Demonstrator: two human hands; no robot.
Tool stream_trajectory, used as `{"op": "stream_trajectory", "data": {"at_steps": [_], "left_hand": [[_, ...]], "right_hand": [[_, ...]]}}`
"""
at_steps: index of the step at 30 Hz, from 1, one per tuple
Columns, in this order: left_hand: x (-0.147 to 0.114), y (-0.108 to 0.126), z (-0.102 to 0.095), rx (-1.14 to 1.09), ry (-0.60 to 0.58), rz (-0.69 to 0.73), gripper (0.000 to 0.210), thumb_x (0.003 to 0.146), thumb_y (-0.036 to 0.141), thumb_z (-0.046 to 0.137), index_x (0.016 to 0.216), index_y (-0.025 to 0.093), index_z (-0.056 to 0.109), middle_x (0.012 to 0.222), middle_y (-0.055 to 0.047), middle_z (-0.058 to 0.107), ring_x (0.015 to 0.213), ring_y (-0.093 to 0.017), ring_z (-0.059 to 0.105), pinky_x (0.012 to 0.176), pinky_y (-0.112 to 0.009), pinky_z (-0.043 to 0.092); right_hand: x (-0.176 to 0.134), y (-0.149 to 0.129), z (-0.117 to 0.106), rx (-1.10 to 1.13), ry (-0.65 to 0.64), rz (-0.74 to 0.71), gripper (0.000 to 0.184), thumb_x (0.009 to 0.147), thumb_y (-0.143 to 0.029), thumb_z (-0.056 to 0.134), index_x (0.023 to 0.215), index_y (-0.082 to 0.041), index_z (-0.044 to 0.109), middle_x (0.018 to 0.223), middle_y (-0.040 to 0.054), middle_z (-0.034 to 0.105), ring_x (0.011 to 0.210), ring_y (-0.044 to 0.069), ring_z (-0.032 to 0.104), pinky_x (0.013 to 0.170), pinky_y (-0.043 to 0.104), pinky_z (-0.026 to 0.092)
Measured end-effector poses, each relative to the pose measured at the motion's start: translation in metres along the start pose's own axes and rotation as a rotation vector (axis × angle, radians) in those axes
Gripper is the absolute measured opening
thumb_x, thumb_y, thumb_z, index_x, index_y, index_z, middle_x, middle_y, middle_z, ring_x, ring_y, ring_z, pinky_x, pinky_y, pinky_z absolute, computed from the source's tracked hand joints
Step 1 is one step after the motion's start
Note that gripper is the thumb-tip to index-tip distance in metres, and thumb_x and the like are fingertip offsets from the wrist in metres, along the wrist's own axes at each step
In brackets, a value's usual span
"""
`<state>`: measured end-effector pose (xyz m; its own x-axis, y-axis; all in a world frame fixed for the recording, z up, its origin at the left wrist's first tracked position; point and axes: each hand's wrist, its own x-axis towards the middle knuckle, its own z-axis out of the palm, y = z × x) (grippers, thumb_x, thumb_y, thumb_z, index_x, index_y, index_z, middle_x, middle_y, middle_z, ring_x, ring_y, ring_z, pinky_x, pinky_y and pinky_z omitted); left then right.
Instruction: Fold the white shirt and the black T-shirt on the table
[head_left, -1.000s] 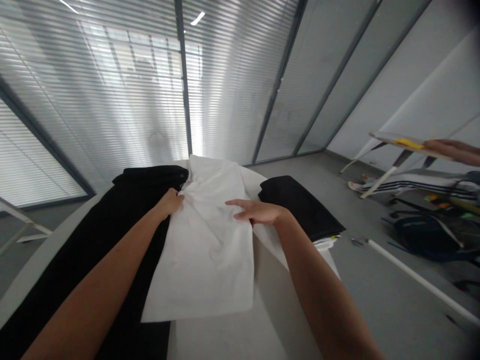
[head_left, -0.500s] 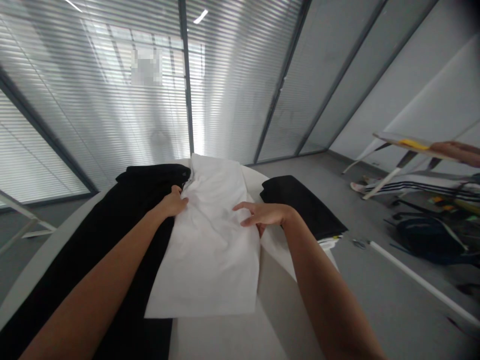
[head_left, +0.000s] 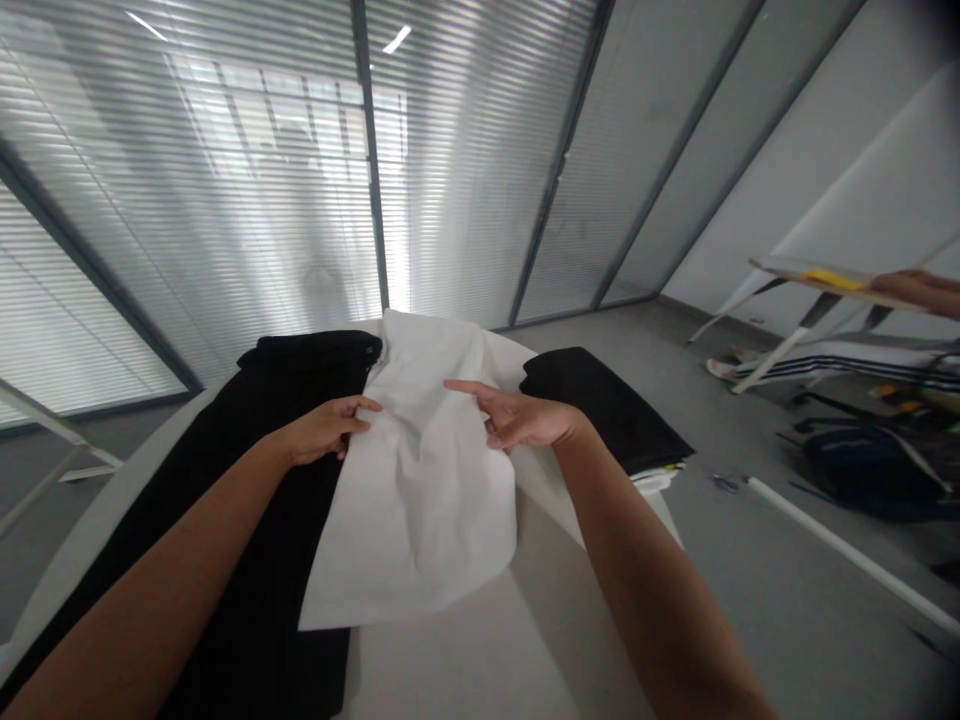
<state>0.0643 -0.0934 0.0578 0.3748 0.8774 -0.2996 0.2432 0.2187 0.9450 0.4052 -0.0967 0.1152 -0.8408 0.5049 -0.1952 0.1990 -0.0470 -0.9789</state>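
A white garment (head_left: 420, 500), folded into a long strip, lies before me with creases running down its middle. My left hand (head_left: 319, 430) is closed on its left edge, thumb and index finger on top, the other fingers partly hidden. At the right edge, my right hand (head_left: 525, 415) grips the cloth between thumb and curled fingers, its index finger stretched out over the fabric. Black trousers (head_left: 300, 350) lie along the left, partly beneath the white garment and my left forearm. Beyond my right hand rests a folded black garment (head_left: 600, 410) on some white cloth.
Everything lies on a round white table (head_left: 450, 665). Behind it stands a glass partition with blinds (head_left: 465, 200). To the right are another table (head_left: 799, 275) with a person's arm on it, a dark bag (head_left: 862, 470) and a white pole (head_left: 847, 550) on the floor.
My left hand has moved slightly nearer me along the garment's edge. My right hand has closed on the right edge, and the lower right corner has lifted and curved, with deeper creases.
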Motion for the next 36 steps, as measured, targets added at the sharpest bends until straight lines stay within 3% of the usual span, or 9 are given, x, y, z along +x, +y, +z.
{"op": "stream_trajectory", "data": {"at_steps": [3, 8, 10, 14, 19, 21, 25, 30, 36], "left_hand": [[0.008, -0.011, -0.003, 0.007, 0.105, 0.039, 0.037, 0.074, 0.026, 0.068, 0.109, 0.018, 0.057, 0.072, 0.005, 0.05, 0.042, -0.004, 0.04, 0.034, -0.017, 0.03], [0.015, -0.016, -0.004, 0.095, 0.117, 0.068, 0.03, 0.077, 0.025, 0.065, 0.106, 0.018, 0.057, 0.066, 0.006, 0.047, 0.038, -0.004, 0.037, 0.032, -0.018, 0.03], [0.015, -0.015, -0.003, 0.109, 0.122, 0.065, 0.029, 0.078, 0.026, 0.064, 0.105, 0.019, 0.057, 0.065, 0.006, 0.047, 0.037, -0.004, 0.038, 0.032, -0.018, 0.03], [0.011, -0.013, -0.001, 0.059, 0.134, 0.076, 0.031, 0.076, 0.027, 0.066, 0.104, 0.019, 0.056, 0.068, 0.005, 0.049, 0.042, -0.005, 0.041, 0.033, -0.018, 0.031], [0.011, -0.014, -0.002, 0.046, 0.132, 0.073, 0.035, 0.074, 0.028, 0.069, 0.105, 0.019, 0.056, 0.07, 0.005, 0.051, 0.043, -0.005, 0.043, 0.033, -0.017, 0.031], [0.012, -0.015, -0.002, 0.059, 0.126, 0.069, 0.035, 0.074, 0.026, 0.068, 0.106, 0.019, 0.055, 0.069, 0.005, 0.051, 0.042, -0.005, 0.042, 0.033, -0.017, 0.032], [0.012, -0.011, 0.001, 0.099, 0.12, 0.058, 0.034, 0.075, 0.024, 0.066, 0.106, 0.017, 0.054, 0.065, 0.006, 0.049, 0.039, -0.004, 0.04, 0.033, -0.017, 0.032], [0.012, -0.008, 0.003, 0.171, 0.143, 0.065, 0.034, 0.075, 0.024, 0.066, 0.106, 0.017, 0.054, 0.063, 0.007, 0.048, 0.036, -0.004, 0.039, 0.033, -0.018, 0.031], [0.012, -0.004, -0.005, 0.302, 0.237, 0.057, 0.03, 0.076, 0.017, 0.06, 0.105, 0.017, 0.055, 0.073, 0.003, 0.053, 0.037, -0.005, 0.041, 0.033, -0.019, 0.031]], "right_hand": [[-0.001, -0.004, 0.003, -0.116, -0.007, 0.193, 0.1, 0.072, -0.029, 0.077, 0.152, -0.037, 0.017, 0.113, 0.0043, 0.06, 0.07, 0.009, 0.061, 0.055, 0.018, 0.051], [-0.009, -0.018, 0.009, -0.215, -0.073, 0.392, 0.097, 0.077, -0.036, 0.074, 0.154, -0.033, 0.016, 0.096, 0.0051, 0.066, 0.064, 0.014, 0.063, 0.057, 0.027, 0.054], [-0.01, -0.022, 0.009, -0.245, -0.118, 0.348, 0.092, 0.078, -0.038, 0.074, 0.153, -0.03, 0.02, 0.086, 0.0021, 0.067, 0.06, 0.012, 0.062, 0.057, 0.025, 0.052], [-0.009, -0.021, 0.007, -0.236, -0.216, 0.104, 0.088, 0.081, -0.031, 0.074, 0.153, -0.021, 0.024, 0.064, -0.0069, 0.06, 0.056, 0.007, 0.055, 0.057, 0.017, 0.046], [-0.014, -0.016, 0.004, 0.049, -0.362, 0.095, 0.092, 0.081, -0.041, 0.072, 0.152, -0.02, 0.018, 0.076, 0.0004, 0.07, 0.065, 0.016, 0.068, 0.062, 0.025, 0.053], [-0.019, -0.02, 0.004, 0.091, -0.343, 0.145, 0.091, 0.077, -0.048, 0.074, 0.149, -0.02, 0.026, 0.083, 0.005, 0.073, 0.071, 0.021, 0.071, 0.064, 0.031, 0.056], [-0.022, -0.029, 0.007, 0.015, -0.174, 0.166, 0.07, 0.076, -0.047, 0.074, 0.134, -0.018, 0.046, 0.089, 0.0071, 0.072, 0.08, 0.023, 0.072, 0.073, 0.036, 0.057], [-0.002, -0.025, 0.016, -0.2, -0.064, 0.231, 0.052, 0.084, -0.04, 0.066, 0.129, -0.019, 0.051, 0.101, 0.0088, 0.069, 0.086, 0.019, 0.069, 0.072, 0.03, 0.056], [0.025, 0.004, 0.022, -0.392, -0.037, 0.578, 0.035, 0.081, -0.039, 0.065, 0.106, -0.016, 0.062, 0.088, 0.0082, 0.07, 0.077, 0.019, 0.069, 0.062, 0.029, 0.056]]}}
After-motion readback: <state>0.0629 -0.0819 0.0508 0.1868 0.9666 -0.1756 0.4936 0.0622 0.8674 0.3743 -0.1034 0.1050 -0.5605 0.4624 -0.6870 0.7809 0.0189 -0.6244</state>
